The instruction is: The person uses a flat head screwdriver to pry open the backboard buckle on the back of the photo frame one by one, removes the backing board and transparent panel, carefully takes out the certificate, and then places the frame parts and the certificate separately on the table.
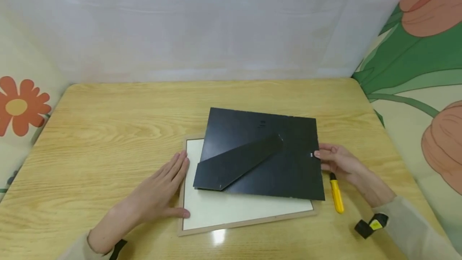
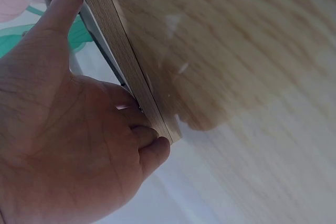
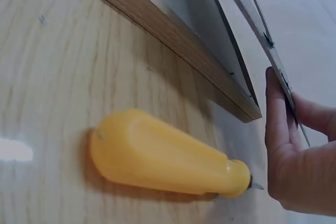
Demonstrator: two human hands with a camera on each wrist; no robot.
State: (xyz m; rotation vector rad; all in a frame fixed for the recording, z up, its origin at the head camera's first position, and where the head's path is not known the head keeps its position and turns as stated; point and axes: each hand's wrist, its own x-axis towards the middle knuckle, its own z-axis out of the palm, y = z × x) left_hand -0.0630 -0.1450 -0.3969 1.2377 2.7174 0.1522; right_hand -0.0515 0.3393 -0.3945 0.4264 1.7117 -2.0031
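A black picture-frame back panel (image 1: 263, 155) with a stand leg (image 1: 240, 161) across it is tilted above the wooden picture frame (image 1: 249, 219). My right hand (image 1: 339, 159) pinches the panel's right edge, thumb on top and fingers beneath. In the right wrist view, the panel's edge (image 3: 257, 22) runs between thumb and fingers, with a gap over the frame (image 3: 173, 45). My left hand (image 1: 159, 191) rests against the frame's left side, fingers extended along it and thumb near the lower corner. The left wrist view has its fingers at the frame's wooden side (image 2: 118, 35). The panel covers much of the frame's white inside.
A yellow-handled tool (image 1: 337, 196) with a short metal tip lies on the wooden table (image 1: 119, 119), right of the frame and below my right hand. A white sheet (image 1: 216, 31) hangs behind the table; flower-patterned panels (image 1: 415, 111) stand at both sides.
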